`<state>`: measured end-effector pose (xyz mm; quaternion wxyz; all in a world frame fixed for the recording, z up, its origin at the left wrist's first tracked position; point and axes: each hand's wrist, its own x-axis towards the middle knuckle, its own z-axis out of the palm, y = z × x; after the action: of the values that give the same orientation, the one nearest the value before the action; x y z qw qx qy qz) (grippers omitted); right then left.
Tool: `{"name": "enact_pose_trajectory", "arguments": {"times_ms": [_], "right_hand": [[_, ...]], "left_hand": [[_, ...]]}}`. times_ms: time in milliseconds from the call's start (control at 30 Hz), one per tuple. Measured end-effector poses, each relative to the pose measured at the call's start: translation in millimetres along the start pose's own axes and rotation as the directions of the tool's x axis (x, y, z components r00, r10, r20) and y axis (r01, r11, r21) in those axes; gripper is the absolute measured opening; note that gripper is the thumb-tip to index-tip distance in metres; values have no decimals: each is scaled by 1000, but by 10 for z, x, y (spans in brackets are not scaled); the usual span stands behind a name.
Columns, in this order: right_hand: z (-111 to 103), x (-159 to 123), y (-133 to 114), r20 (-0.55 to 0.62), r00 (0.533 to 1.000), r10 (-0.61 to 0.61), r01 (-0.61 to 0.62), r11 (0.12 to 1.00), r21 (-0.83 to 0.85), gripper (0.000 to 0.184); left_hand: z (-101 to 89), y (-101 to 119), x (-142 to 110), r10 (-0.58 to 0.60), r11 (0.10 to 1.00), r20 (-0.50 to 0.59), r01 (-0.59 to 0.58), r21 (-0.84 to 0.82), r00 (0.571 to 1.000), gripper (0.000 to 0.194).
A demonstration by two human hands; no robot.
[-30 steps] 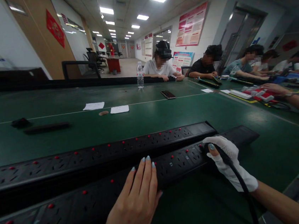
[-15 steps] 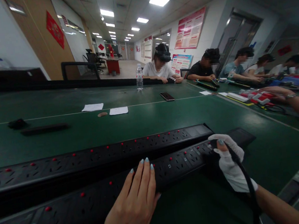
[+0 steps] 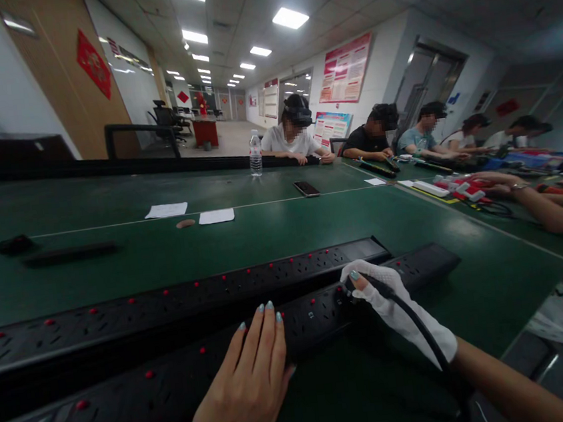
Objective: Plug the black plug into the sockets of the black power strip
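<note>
A long black power strip with red switches lies nearest me, slanting up to the right. My bare left hand rests flat on its middle, fingers stretched out. Farther right, my right hand, in a white glove with the thumb tip bare, grips a black plug at one of the strip's sockets. Fingers partly hide the plug, so I cannot tell how far in it sits. From it a black cable curves down past my wrist. Just behind, a second black power strip lies alongside.
On the green table are white papers, a phone, a water bottle and a dark bar. Several people sit across and along the right side. A co-worker's hand is by red and white items at right.
My right hand has moved left along the near strip with the plug, closer to my left hand, uncovering sockets near the right end. My left hand stays in place. The view has shifted slightly.
</note>
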<state>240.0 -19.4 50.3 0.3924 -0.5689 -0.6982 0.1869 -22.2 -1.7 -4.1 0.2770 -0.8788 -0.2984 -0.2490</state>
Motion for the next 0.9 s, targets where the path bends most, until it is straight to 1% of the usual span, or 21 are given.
{"name": "enact_pose_trajectory", "arguments": {"times_ms": [33,100,200,267,333,400,533,767,833,900], "right_hand": [[-13,9,-2,8,1000,-21,21,999,-31,21],[-36,27,9,11,994,-107,107,978,-177,19],[-24,50,46,8,967,-255,236,884,-404,15],[11,47,74,-12,952,-305,263,842,-471,13],[44,25,100,-30,946,-322,266,828,-493,14],[60,-2,121,-35,940,-338,273,813,-513,14],[62,-24,144,-10,937,-348,292,801,-522,15],[83,-3,140,7,957,-292,245,789,-563,22],[86,-5,144,-5,956,-292,238,790,-564,22],[88,-9,148,-15,955,-295,239,800,-550,20]], "left_hand": [[-2,-4,2,3,1000,0,-3,2,1000,46],[2,-3,2,8,1000,-3,-8,3,1000,46],[26,14,-13,-3,1000,-8,3,-14,1000,47],[41,23,-23,-25,999,-6,25,-31,1000,49],[44,25,-25,-33,999,-11,33,-34,999,49],[36,17,-19,-12,1000,-11,12,-21,1000,48],[29,5,-9,-8,1000,-14,7,-13,1000,47],[50,20,-19,-20,999,-16,20,-30,1000,48],[47,18,-15,-28,999,-14,27,-38,1000,48],[39,12,-9,-10,999,-17,10,-32,1000,48]]}}
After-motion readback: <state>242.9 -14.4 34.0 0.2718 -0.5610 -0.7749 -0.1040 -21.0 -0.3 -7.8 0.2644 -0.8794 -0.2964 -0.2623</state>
